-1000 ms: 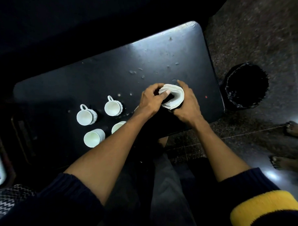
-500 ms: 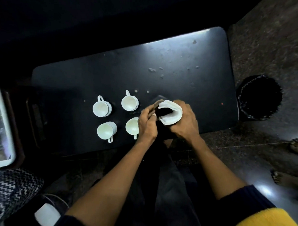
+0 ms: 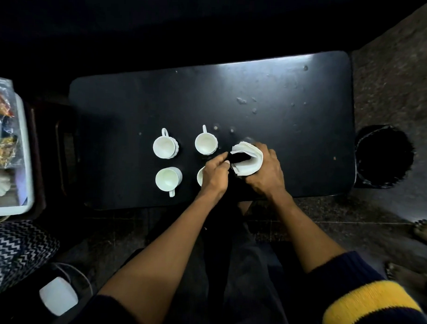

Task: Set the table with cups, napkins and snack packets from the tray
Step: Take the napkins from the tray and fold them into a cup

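Observation:
On the black table stand several white cups: one at the far left, one at the far middle, one nearer left, and one mostly hidden under my left hand. My right hand grips a curled stack of white napkins just right of the cups. My left hand pinches at the stack's left edge, fingers closed on a napkin. The white tray with snack packets sits at the far left.
A round black bin stands off the table's right end. Another person's bare feet are on the floor at the right. A zigzag-patterned cushion and a white adapter lie at the lower left.
The view has swung left, bringing the tray into sight. My left hand slid from the top of the napkin stack to its left edge; the right hand keeps its hold.

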### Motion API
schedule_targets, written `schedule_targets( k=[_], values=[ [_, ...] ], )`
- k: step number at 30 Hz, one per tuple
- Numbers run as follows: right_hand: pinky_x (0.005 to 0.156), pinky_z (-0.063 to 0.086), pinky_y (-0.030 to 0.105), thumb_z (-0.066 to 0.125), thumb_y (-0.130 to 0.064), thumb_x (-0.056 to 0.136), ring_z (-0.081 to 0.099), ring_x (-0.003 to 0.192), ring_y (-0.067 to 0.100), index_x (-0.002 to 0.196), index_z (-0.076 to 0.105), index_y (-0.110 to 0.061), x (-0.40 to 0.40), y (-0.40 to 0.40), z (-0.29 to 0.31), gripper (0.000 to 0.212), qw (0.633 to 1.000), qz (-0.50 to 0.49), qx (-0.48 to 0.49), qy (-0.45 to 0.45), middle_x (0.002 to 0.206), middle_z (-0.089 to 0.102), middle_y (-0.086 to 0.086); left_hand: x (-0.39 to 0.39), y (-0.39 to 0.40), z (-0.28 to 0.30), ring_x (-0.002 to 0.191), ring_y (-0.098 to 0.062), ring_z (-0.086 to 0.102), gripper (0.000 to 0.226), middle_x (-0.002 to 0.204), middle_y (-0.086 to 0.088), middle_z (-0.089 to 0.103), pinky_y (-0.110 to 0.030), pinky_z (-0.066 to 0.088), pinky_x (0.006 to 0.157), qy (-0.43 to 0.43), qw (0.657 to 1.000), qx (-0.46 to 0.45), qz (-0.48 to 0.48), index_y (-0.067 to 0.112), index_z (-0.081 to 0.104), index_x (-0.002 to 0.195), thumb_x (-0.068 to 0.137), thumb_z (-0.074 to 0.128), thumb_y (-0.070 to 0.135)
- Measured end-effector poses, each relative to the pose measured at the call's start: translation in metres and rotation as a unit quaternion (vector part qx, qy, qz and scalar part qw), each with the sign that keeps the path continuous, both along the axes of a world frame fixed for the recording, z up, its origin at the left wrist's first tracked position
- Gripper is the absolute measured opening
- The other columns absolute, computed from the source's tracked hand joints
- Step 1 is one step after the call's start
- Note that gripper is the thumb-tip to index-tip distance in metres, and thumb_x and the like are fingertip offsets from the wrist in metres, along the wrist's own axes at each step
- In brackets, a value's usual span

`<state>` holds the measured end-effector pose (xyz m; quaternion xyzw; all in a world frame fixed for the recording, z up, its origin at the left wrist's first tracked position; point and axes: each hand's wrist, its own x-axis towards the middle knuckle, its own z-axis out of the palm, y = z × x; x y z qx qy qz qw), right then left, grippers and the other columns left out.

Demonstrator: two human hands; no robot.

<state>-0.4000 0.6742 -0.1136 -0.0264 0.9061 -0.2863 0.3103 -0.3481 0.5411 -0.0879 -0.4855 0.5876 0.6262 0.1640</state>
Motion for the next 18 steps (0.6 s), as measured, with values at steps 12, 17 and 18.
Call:
schedule_targets(
  k=[12, 17, 18],
  values=[
    [0.085, 0.048, 0.034, 0.083, -0.045, 0.062, 0.057, 0.116, 0.022, 0.137, 0.038, -0.029, 0.006, -0.003, 0.014, 0.089, 0.996, -0.086, -0.002, -0.038, 0.132, 0.052, 0.0, 0.006, -0.01, -0.007, 0.124, -0.019, 0.06, 0.062, 0.135, -0.002, 0.064, -0.044, 0.045, 0.11, 0.003, 0.999, 0.009, -0.048, 0.014, 0.06, 0.136, 0.076, 0.053, 0.027],
    [0.084, 0.047, 0.029, 0.071, -0.02, 0.068, 0.062, 0.112, 0.034, 0.118, 0.059, -0.005, 0.024, 0.0, 0.013, 0.053, 0.975, -0.182, 0.067, -0.11, 0.117, 0.066, 0.015, 0.012, -0.015, 0.007, 0.117, -0.014, 0.065, 0.047, 0.127, -0.006, 0.069, -0.023, 0.046, 0.104, 0.016, 0.996, -0.021, -0.09, 0.008, 0.062, 0.132, 0.087, 0.054, -0.002],
    [0.082, 0.044, 0.027, 0.07, -0.015, 0.071, 0.063, 0.11, 0.033, 0.115, 0.063, -0.004, 0.03, -0.001, 0.016, 0.046, 0.972, -0.192, 0.072, -0.118, 0.113, 0.069, 0.015, 0.015, -0.018, 0.007, 0.116, -0.014, 0.065, 0.047, 0.126, -0.007, 0.069, -0.023, 0.046, 0.103, 0.02, 0.994, -0.031, -0.1, 0.008, 0.063, 0.131, 0.087, 0.053, -0.005]
  ],
)
